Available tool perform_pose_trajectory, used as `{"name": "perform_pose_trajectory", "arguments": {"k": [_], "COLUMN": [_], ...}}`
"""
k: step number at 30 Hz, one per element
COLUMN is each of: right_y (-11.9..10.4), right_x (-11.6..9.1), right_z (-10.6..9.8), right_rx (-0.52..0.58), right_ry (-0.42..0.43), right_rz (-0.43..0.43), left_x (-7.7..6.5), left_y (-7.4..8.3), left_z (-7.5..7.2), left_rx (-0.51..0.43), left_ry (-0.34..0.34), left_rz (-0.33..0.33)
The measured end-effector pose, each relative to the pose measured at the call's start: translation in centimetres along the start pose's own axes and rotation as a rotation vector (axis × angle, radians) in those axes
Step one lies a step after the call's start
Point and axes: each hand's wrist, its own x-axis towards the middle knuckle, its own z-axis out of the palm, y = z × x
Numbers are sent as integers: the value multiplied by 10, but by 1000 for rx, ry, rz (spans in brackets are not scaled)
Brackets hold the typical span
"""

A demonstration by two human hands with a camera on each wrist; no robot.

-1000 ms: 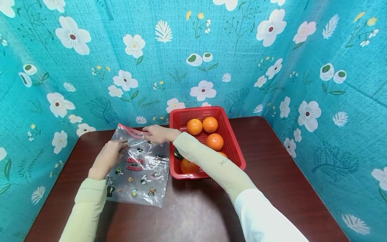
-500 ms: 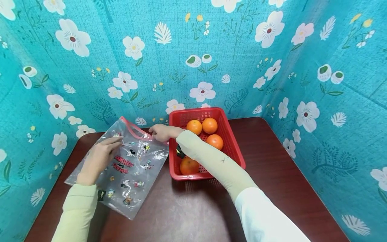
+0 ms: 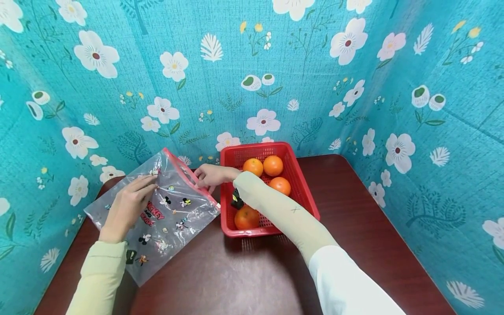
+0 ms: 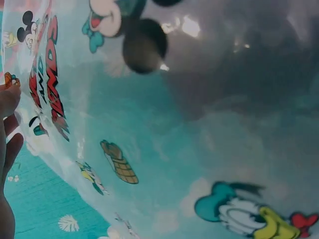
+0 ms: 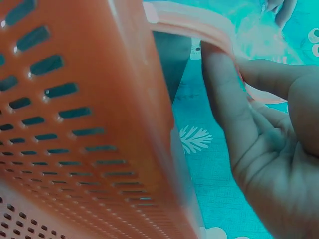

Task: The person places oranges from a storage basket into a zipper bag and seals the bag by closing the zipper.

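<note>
A clear plastic zip bag (image 3: 173, 227) with a red zip strip and cartoon prints hangs tilted between my hands, over the left part of the table. My right hand (image 3: 212, 175) pinches the red strip between thumb and fingers, close beside the basket's left wall. The right wrist view shows the thumb and index finger (image 5: 219, 84) at the strip, which bows into a loop. Higher up on the bag, near the strip's far end, my left hand (image 3: 131, 203) holds the bag's film. Only part of this hand shows at the left wrist view's edge, and the film fills the rest.
A red perforated basket (image 3: 305, 188) stands right of the bag, holding several oranges (image 3: 280, 186). My right forearm (image 3: 283, 210) crosses over it and covers part of the inside. Blue flowered cloth (image 3: 220, 87) hangs behind the dark brown table (image 3: 334, 245) and on both sides.
The bag has turned and lifted, its bottom swinging left, and its mouth now faces the basket. The left hand has shifted left. My right hand has moved slightly right and grips further along the strip.
</note>
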Motion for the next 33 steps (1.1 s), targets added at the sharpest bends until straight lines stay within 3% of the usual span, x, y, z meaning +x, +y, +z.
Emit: {"name": "perform_pose_trajectory", "arguments": {"k": [7, 12, 21, 27, 33], "right_y": [-1, -2, -12, -15, -13], "right_x": [-3, -1, -3, -6, -9], "right_z": [3, 6, 14, 17, 21], "right_rx": [112, 186, 201, 197, 137], "right_ry": [-24, -5, 80, 65, 91], "right_rz": [-38, -108, -193, -206, -238], "left_x": [0, 2, 30, 46, 55], "left_y": [-5, -6, 24, 43, 52], "left_z": [9, 17, 33, 36, 38], "left_rx": [-7, -55, -260, -273, -307], "left_ry": [-44, -88, -2, -75, -144], "left_rz": [-53, -146, -406, -549, -592]}}
